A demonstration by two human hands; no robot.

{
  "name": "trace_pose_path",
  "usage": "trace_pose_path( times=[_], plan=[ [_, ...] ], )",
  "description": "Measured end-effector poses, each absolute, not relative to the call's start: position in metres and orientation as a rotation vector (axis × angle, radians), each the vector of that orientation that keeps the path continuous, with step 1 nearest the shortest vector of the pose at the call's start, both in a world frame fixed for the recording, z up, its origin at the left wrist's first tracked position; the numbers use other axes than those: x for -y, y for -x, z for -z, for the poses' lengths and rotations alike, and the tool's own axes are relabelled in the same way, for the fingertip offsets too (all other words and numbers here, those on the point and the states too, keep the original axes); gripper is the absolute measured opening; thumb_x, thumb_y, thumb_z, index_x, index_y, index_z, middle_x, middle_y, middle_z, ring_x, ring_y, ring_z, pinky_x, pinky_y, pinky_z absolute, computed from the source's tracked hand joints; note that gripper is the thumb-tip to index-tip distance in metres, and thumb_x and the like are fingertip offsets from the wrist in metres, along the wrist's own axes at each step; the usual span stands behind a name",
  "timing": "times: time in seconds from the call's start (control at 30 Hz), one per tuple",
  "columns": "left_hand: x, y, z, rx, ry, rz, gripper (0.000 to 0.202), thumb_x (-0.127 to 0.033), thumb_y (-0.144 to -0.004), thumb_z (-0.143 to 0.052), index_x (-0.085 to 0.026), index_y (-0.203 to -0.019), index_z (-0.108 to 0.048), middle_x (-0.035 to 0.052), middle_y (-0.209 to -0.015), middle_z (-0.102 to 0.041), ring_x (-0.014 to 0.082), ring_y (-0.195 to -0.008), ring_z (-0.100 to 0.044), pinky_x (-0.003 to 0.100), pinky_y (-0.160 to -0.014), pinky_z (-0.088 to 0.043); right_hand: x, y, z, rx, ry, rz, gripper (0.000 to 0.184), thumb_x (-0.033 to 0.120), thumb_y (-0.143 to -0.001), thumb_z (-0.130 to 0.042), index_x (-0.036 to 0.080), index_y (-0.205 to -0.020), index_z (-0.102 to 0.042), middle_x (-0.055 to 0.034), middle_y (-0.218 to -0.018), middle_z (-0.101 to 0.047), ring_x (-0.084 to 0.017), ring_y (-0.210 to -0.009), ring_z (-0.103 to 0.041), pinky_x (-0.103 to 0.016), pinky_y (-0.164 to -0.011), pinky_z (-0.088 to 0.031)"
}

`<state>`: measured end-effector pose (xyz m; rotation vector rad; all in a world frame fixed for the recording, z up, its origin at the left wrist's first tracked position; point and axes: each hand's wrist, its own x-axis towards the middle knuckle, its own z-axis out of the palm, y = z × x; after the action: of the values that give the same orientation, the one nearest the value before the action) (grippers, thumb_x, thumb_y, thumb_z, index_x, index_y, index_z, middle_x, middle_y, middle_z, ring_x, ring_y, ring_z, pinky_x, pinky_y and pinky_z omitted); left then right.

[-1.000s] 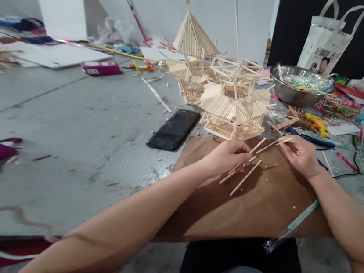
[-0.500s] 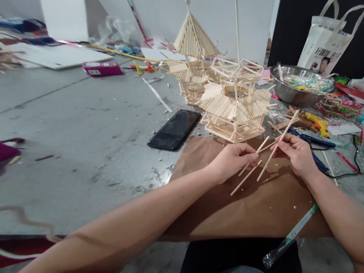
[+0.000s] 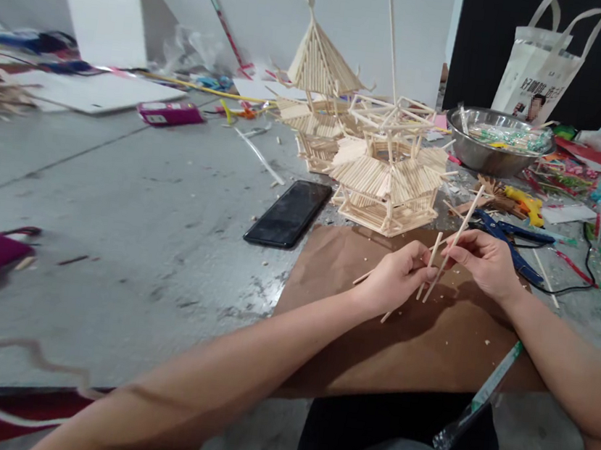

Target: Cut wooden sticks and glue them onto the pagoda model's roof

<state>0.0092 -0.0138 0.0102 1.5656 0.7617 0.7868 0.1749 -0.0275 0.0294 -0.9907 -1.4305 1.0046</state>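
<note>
My left hand (image 3: 395,277) is closed in a pinch on a short wooden stick (image 3: 435,252), which stands nearly upright. Between the thumb and fingers of my right hand (image 3: 482,260) is a longer wooden stick (image 3: 464,217), tilted up to the right. The two sticks are close together, their lower ends almost meeting. Another thin stick partly shows between the hands. Beneath my left hand, a loose stick (image 3: 386,316) lies on the brown paper (image 3: 327,272), mostly hidden. Just beyond the hands stands a six-sided stick pavilion model (image 3: 390,185).
A second stick model with a pointed roof (image 3: 324,60) stands behind. A black phone (image 3: 288,214) lies left of the paper. To the right are blue pliers (image 3: 516,255), a yellow glue gun (image 3: 525,203) and a steel bowl (image 3: 498,156) with wrapped items.
My left hand has moved slightly right and turned, so its stick stands more upright and hides more of the loose stick. The long stick has shifted a little left, and the hands are closer.
</note>
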Motion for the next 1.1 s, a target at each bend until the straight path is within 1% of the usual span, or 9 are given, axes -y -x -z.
trace_pose_path(
  times=[0.13, 0.27, 0.4, 0.6, 0.7, 0.87, 1.0, 1.1],
  plan=[
    [0.014, -0.010, -0.007, -0.777, -1.611, -0.767, 0.017, -0.026, -0.073, -0.054, -0.018, -0.075, -0.039, -0.0007, -0.071, -0.061, 0.0114, -0.064, -0.059, 0.025, -0.060, -0.046, 0.030, -0.173, -0.029, 1.455, 0.961, -1.001, 0.015, 0.027, -0.064, -0.068, 0.018, -0.074, -0.061, 0.0027, -0.065, -0.063, -0.010, -0.053, -0.059, -0.024, -0.053, -0.052],
    [0.017, -0.010, -0.010, -0.795, -1.653, -0.757, 0.015, -0.022, -0.072, -0.054, -0.018, -0.073, -0.040, -0.0015, -0.067, -0.060, 0.0115, -0.065, -0.059, 0.023, -0.060, -0.045, 0.032, -0.170, -0.030, 1.516, 0.979, -1.017, 0.013, 0.025, -0.064, -0.068, 0.017, -0.072, -0.062, 0.0026, -0.063, -0.063, -0.008, -0.052, -0.058, -0.022, -0.053, -0.052],
    [0.019, -0.011, -0.012, -0.769, -1.625, -0.759, 0.016, -0.021, -0.071, -0.054, -0.018, -0.072, -0.038, -0.0004, -0.069, -0.061, 0.0124, -0.068, -0.060, 0.023, -0.062, -0.045, 0.033, -0.169, -0.031, 1.548, 0.989, -1.010, 0.011, 0.023, -0.064, -0.067, 0.016, -0.072, -0.063, 0.0030, -0.061, -0.063, -0.007, -0.049, -0.055, -0.019, -0.050, -0.049],
    [0.018, -0.011, -0.011, -0.792, -1.638, -0.755, 0.017, -0.022, -0.072, -0.054, -0.018, -0.072, -0.038, -0.0023, -0.063, -0.058, 0.0128, -0.064, -0.061, 0.025, -0.061, -0.046, 0.032, -0.170, -0.030, 1.567, 0.988, -0.961, 0.009, 0.022, -0.064, -0.067, 0.017, -0.071, -0.064, 0.0022, -0.065, -0.065, -0.006, -0.050, -0.054, -0.018, -0.049, -0.047],
    [0.018, -0.010, -0.010, -0.805, -1.653, -0.752, 0.017, -0.024, -0.072, -0.054, -0.018, -0.073, -0.038, -0.0026, -0.061, -0.058, 0.0133, -0.064, -0.061, 0.025, -0.061, -0.047, 0.031, -0.171, -0.028, 1.589, 1.013, -0.944, 0.010, 0.025, -0.066, -0.066, 0.017, -0.072, -0.064, 0.0014, -0.067, -0.065, -0.007, -0.051, -0.055, -0.019, -0.048, -0.046],
    [0.018, -0.009, -0.010, -0.845, -1.714, -0.752, 0.016, -0.027, -0.072, -0.054, -0.017, -0.075, -0.043, 0.0002, -0.065, -0.061, 0.0131, -0.062, -0.060, 0.025, -0.057, -0.047, 0.032, -0.171, -0.029, 1.616, 1.024, -0.919, 0.010, 0.025, -0.069, -0.063, 0.017, -0.073, -0.062, 0.0013, -0.069, -0.063, -0.005, -0.050, -0.053, -0.018, -0.047, -0.046],
    [0.016, -0.007, -0.011, -0.858, -1.709, -0.790, 0.015, -0.030, -0.074, -0.054, -0.016, -0.075, -0.046, -0.0004, -0.063, -0.059, 0.0108, -0.058, -0.057, 0.022, -0.054, -0.045, 0.033, -0.173, -0.034, 1.515, 1.000, -0.887, 0.013, 0.029, -0.075, -0.057, 0.017, -0.078, -0.059, 0.0005, -0.071, -0.062, -0.005, -0.043, -0.051, -0.019, -0.041, -0.044],
    [0.013, -0.006, -0.014, -0.859, -1.638, -0.828, 0.016, -0.030, -0.073, -0.055, -0.015, -0.075, -0.049, -0.0018, -0.060, -0.057, 0.0093, -0.054, -0.053, 0.022, -0.052, -0.045, 0.034, -0.177, -0.038, 1.429, 0.942, -0.830, 0.012, 0.029, -0.077, -0.055, 0.018, -0.080, -0.056, -0.0004, -0.077, -0.064, -0.006, -0.043, -0.054, -0.021, -0.042, -0.046]
  ],
)
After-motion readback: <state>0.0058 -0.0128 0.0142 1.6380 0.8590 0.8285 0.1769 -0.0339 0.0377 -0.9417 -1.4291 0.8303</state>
